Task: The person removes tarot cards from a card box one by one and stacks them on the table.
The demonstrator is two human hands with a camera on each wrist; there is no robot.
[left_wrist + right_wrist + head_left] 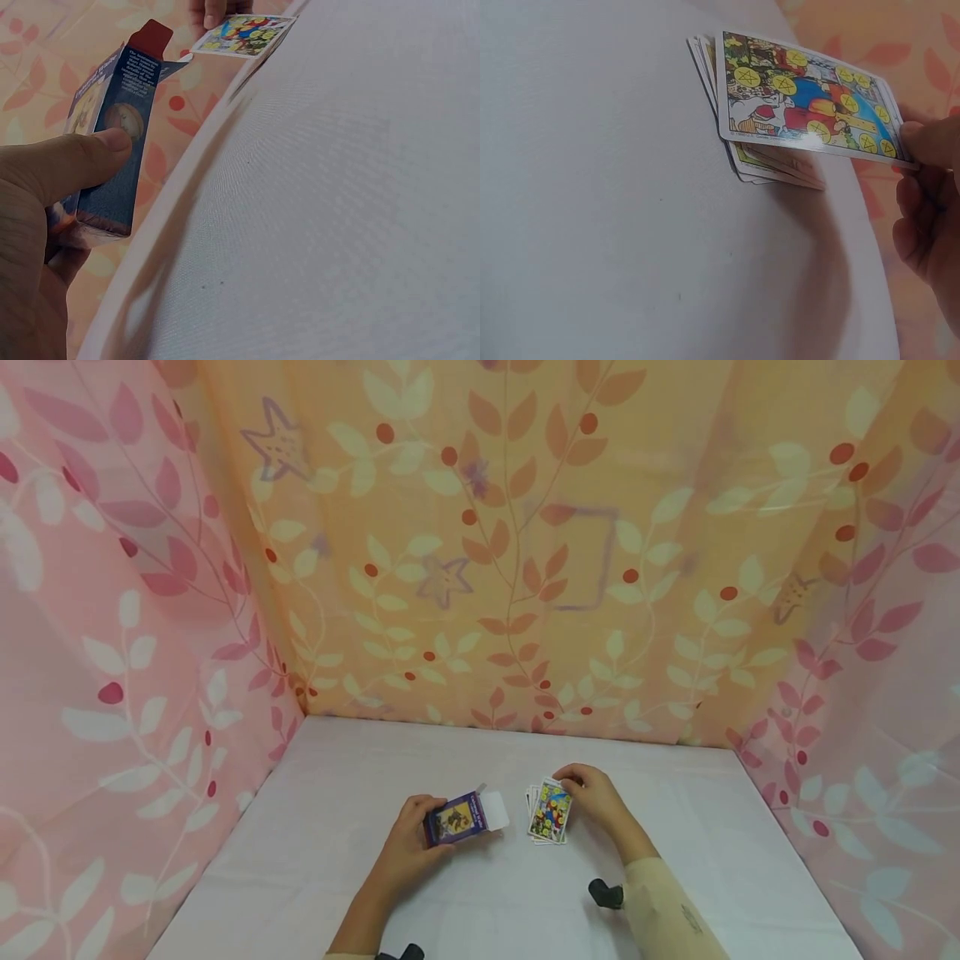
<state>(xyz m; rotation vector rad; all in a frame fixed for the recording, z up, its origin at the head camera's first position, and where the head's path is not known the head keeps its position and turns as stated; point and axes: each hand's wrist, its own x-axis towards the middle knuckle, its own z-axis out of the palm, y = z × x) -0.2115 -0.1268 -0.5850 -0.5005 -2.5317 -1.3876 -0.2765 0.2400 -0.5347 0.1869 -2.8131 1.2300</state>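
Note:
My left hand (412, 839) grips a small dark purple card box (455, 820), thumb along its narrow side. The white end flap (494, 810) of the box is open and points right. To the right, my right hand (594, 795) pinches one end of a tarot card (810, 97) with yellow pentacle discs. That card is tilted above a loose pile of cards (742, 166) on the table. In the left wrist view the box (120, 150) is held up off the cloth. The inside of the box is hidden.
A white cloth covers the table (315, 877). Behind it hangs an orange leaf-patterned curtain (480, 635), with pink curtains (142, 693) at both sides. A black wrist-camera piece (606, 894) sits by the right sleeve (667, 910).

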